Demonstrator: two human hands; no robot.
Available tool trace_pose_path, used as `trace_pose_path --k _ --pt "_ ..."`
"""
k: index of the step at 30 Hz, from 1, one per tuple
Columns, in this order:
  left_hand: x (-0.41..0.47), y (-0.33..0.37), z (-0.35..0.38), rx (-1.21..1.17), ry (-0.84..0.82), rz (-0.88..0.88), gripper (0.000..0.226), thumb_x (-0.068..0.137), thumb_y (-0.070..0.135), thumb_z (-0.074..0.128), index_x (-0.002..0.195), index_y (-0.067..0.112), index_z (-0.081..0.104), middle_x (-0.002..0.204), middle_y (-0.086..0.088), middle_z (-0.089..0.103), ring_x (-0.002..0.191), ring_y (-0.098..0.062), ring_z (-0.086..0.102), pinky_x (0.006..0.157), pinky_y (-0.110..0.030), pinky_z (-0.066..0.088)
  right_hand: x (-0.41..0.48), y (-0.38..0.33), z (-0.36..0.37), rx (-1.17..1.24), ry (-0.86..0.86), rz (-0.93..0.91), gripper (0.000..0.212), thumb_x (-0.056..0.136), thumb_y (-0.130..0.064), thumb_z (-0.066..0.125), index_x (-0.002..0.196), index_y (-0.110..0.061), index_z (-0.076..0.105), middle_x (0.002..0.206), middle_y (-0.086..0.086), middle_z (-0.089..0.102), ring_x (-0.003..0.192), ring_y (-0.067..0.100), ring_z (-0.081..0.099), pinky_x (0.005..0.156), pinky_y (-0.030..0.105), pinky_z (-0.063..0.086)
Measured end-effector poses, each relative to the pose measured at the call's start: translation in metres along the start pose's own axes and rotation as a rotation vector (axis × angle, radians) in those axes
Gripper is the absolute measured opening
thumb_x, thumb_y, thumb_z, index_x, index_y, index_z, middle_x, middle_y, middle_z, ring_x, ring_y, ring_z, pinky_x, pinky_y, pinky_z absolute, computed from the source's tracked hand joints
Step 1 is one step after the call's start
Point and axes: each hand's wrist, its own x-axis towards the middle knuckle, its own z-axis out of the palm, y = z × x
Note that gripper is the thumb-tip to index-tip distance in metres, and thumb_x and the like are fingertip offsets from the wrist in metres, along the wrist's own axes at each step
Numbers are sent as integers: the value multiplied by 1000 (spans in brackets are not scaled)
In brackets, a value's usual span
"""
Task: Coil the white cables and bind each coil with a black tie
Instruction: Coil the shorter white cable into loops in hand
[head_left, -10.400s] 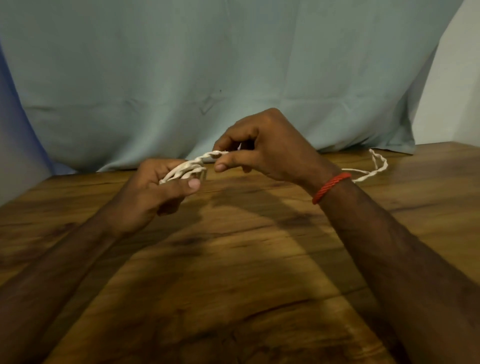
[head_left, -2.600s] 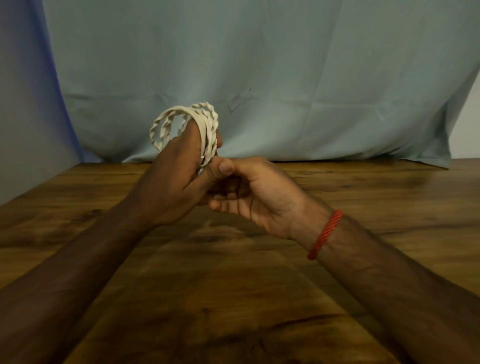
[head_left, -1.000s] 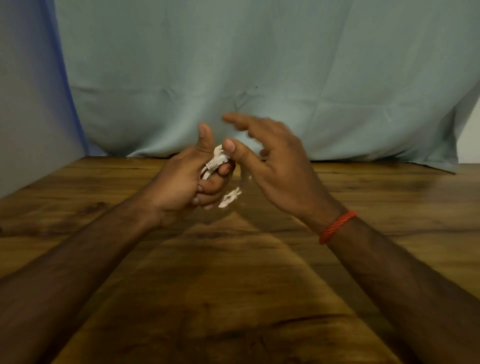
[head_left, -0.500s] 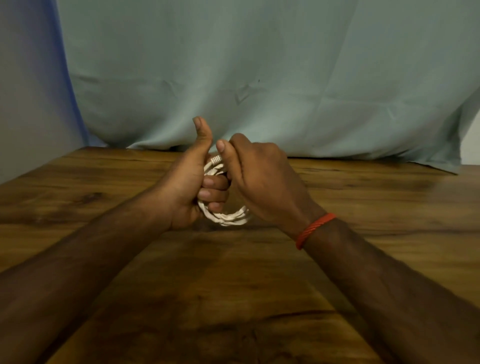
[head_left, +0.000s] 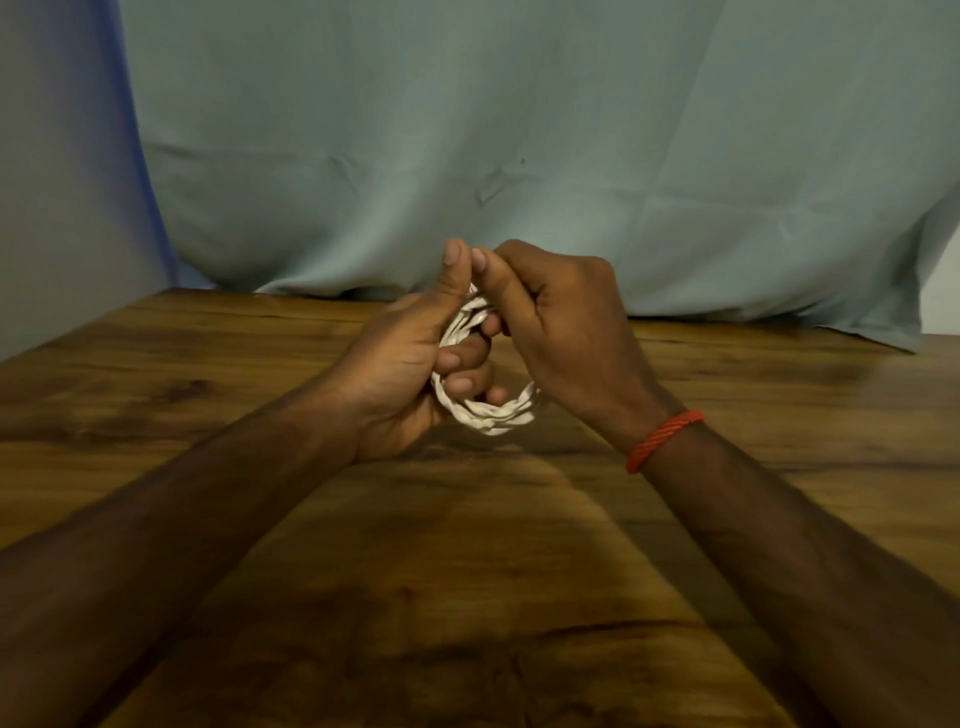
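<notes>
Gripping the ropy, twisted white cable coil (head_left: 493, 415) with the left hand (head_left: 400, 374), fingers curling through the loop, thumb standing upright. Pinching the coil's top with the curled right hand (head_left: 561, 332), thumb tips side by side. Holding it over the glossy wooden table (head_left: 467, 571), facing a wrinkled pale-blue cloth (head_left: 519, 156).

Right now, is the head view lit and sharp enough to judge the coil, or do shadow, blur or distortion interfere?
Head view: dim, warm light, no glare; the white cable coil stands out, though its strands look soft; both forearms darken toward the bottom; the left hand and right hand throw shadows on the wooden table; the curtain edge bows at left.
</notes>
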Motion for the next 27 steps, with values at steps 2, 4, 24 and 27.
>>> trace_pose_path --k 2,4,24,27 --pt "1 -2 2 -8 47 13 54 84 64 49 73 11 50 43 4 26 34 -9 34 57 -31 49 -1 -1 1 198 -27 153 37 102 -34 55 75 -11 62 58 -6 63 54 5 59 56 21 42" --pt "2 1 2 -65 81 12 51 89 62 48 70 14 46 41 5 26 31 -7 31 52 -28 47 1 0 1 421 -37 355 39 100 -44 55 87 -8 68 65 -1 65 57 9 60 57 29 47" --pt "9 15 -17 -297 322 36 51 93 57 56 65 15 45 47 4 30 37 -8 36 48 -27 49 -13 -12 12 34 -278 213 45 108 -25 36 152 -22 25 67 -5 59 51 8 57 48 30 45" --pt "7 17 -15 -280 318 52 52 93 58 56 65 16 46 48 5 28 36 -6 30 43 -24 42 -12 -13 11 -12 -268 197 41 108 -24 37 148 -21 31 67 -2 59 54 11 56 48 31 41"
